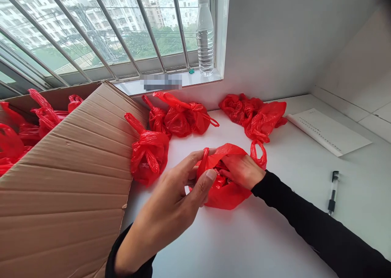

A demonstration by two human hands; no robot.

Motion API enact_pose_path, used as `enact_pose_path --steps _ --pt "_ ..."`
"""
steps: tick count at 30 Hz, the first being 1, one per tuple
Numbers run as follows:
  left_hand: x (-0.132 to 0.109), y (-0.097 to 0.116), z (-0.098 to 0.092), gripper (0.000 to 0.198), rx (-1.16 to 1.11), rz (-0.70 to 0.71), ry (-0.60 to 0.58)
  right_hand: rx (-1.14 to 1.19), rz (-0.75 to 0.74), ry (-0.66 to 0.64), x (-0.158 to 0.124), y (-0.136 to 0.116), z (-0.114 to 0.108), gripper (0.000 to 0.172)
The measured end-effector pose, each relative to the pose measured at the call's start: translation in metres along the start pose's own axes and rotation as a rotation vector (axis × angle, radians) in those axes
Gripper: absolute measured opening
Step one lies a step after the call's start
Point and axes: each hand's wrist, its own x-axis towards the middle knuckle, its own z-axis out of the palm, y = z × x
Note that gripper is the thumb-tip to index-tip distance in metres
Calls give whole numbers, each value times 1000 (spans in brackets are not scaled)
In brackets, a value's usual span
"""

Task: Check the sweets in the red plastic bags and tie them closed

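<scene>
A red plastic bag (230,198) sits on the white table with its mouth open towards me. My left hand (172,202) pinches the bag's left rim between thumb and fingers. Reaching in from the right, my right hand (246,171) is inside the bag, and the red film covers most of its fingers. Small red wrapped items (220,181) show at the bottom of the bag, too partly hidden to name. One looped bag handle (259,154) stands up behind my right wrist.
A cardboard box (70,188) on the left holds several red bags. Tied red bags (149,158) stand beside it, with more red bags (180,117) behind. Crumpled red bags (253,113) lie by the wall. A notepad (330,131), pen (333,192) and water bottle (205,40) are also there.
</scene>
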Motion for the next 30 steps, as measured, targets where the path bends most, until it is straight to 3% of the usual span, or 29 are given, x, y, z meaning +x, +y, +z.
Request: enact_pose_path --steps 4,9,18,24,30 --pt "-1 -1 0 32 19 -21 37 -52 14 16 0 -2 -1 21" --pt "0 1 -3 14 -89 14 54 -126 78 29 -2 4 -6 25" --pt "2 2 -2 14 -98 5 68 -129 57 25 1 6 -4 19" --pt "2 1 -3 15 -110 9 74 -91 91 55 4 5 -5 28" --pt "-1 3 -4 26 -102 37 96 -163 78 -62 -4 -2 -15 34"
